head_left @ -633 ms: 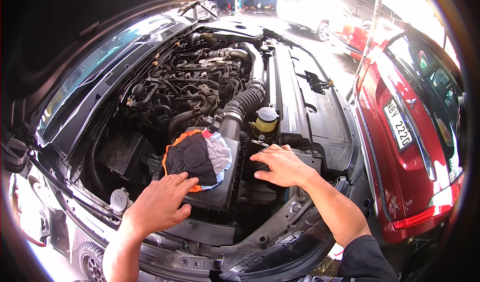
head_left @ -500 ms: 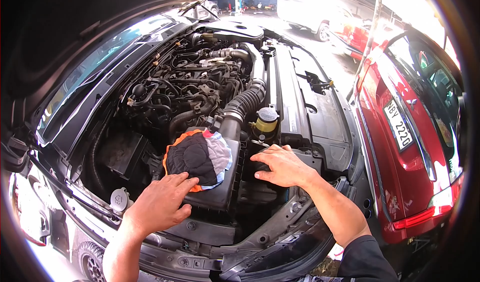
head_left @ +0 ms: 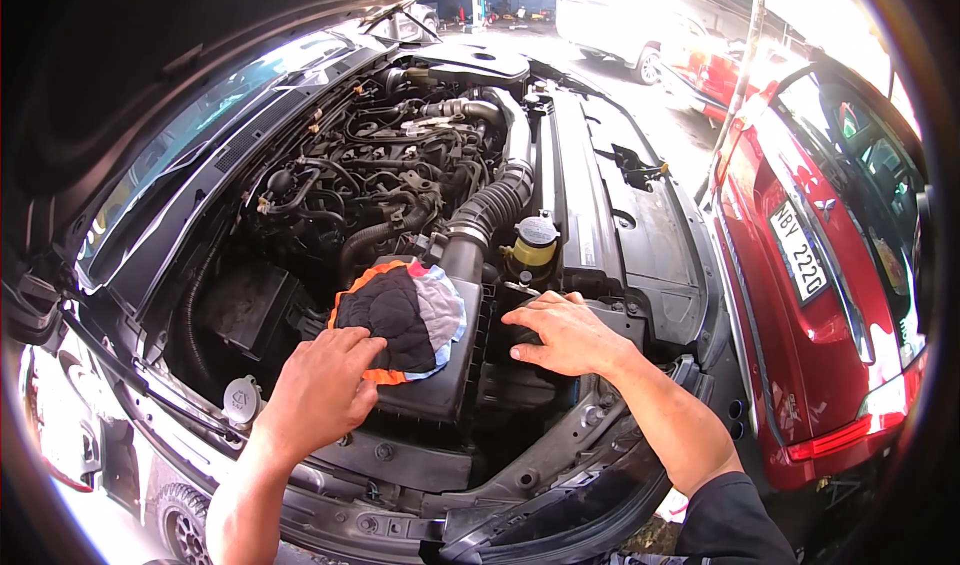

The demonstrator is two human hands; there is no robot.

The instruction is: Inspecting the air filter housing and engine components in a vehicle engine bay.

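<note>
Cloth, head view: the round quilted cloth (head_left: 395, 315), black and grey with an orange edge, lies spread on top of the black box (head_left: 425, 398), near the middle of the engine bay; the broad top probably suits it, giving soft fabric a fairly level rest.
Left hand: the left hand (head_left: 322, 385) reaches in from the near left, back upward, its fingertips over the cloth's near left edge. That edge is likely chosen because it is closest to the arm.
Left grip: loosely open, thumb apart from the gently bent fingers, with no fabric visibly pinched; how hard the fingertips press, I cannot tell.
Right hand: the right hand (head_left: 565, 335) is palm down, right of the box and just nearer than the yellowish reservoir (head_left: 533, 255); the pose looks like steadying, though contact underneath is hidden.
Right grip: open, thumb clear of the fingers, nothing visible in it.
Ribbed hose: the ribbed hose (head_left: 492, 208) runs from the box's far end toward the far side, leaving the box top free to carry the cloth.
Bonnet: the bonnet (head_left: 170, 65) stands raised at the far left, presumably so both arms can reach in.
</note>
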